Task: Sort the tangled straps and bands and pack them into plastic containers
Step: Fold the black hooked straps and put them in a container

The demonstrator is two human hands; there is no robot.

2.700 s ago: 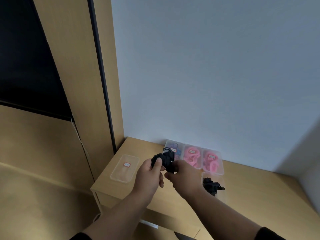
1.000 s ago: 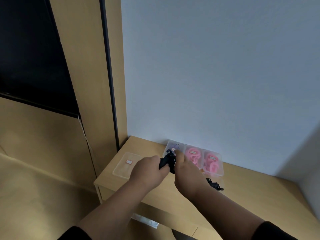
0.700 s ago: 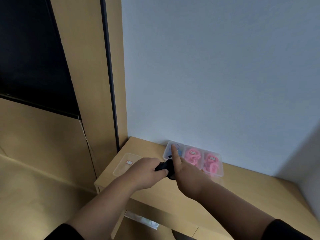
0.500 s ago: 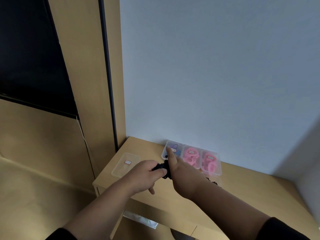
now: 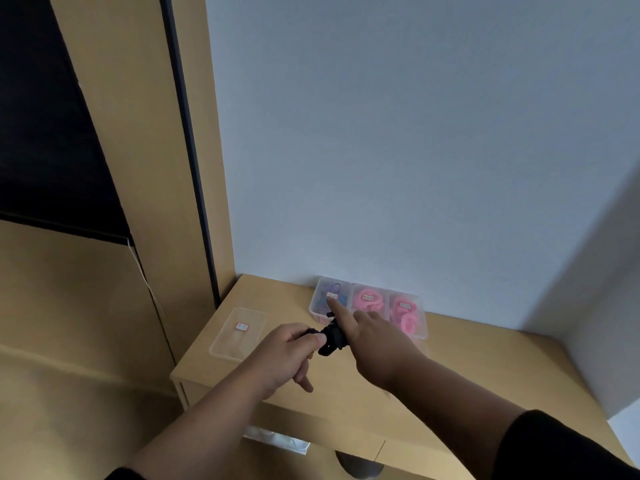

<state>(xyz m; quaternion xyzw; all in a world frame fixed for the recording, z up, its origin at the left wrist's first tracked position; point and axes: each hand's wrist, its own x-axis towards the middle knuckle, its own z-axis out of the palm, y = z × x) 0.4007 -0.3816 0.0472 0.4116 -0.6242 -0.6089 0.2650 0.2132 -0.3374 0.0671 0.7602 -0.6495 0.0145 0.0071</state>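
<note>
A black strap bundle [image 5: 331,339] hangs just above the wooden table [image 5: 460,375], between my two hands. My left hand [image 5: 289,353] pinches its left end with thumb and fingers. My right hand [image 5: 375,341] lies against the bundle's right side with its lower fingers curled; the thumb is hidden. Its index finger points straight out, and the tip touches the clear container of blue and purple bands [image 5: 325,294]. Two clear containers of pink bands [image 5: 367,299] [image 5: 408,315] stand in a row beside it along the wall.
A clear lid with a red label [image 5: 239,332] lies flat near the table's left corner. The table's left and front edges drop off close to my left hand. A white wall rises right behind the containers, and a wooden panel stands at the left.
Both hands lowered the bundle and moved it toward the wall. My right index finger stretched out onto the blue-band container. My right hand now covers the container of black straps.
</note>
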